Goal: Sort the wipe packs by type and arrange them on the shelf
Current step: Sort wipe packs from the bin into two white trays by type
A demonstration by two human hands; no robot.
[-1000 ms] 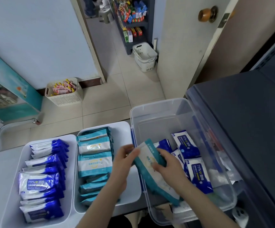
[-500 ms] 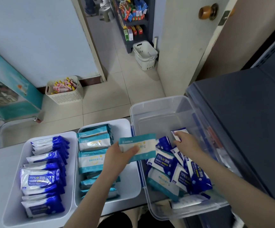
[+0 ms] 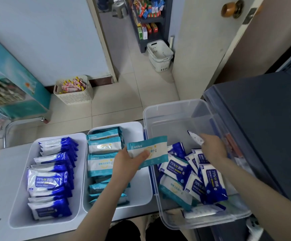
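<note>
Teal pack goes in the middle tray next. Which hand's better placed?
Left. The left hand grips the teal pack right beside the middle tray, which holds the other teal packs. The right hand is off in the clear bin.

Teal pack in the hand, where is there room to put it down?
Bare floor in the middle tray, between its teal stack and right wall. Also the clear bin's far half, beyond the blue packs. Crowded: the left tray, and the bin's near half.
</note>
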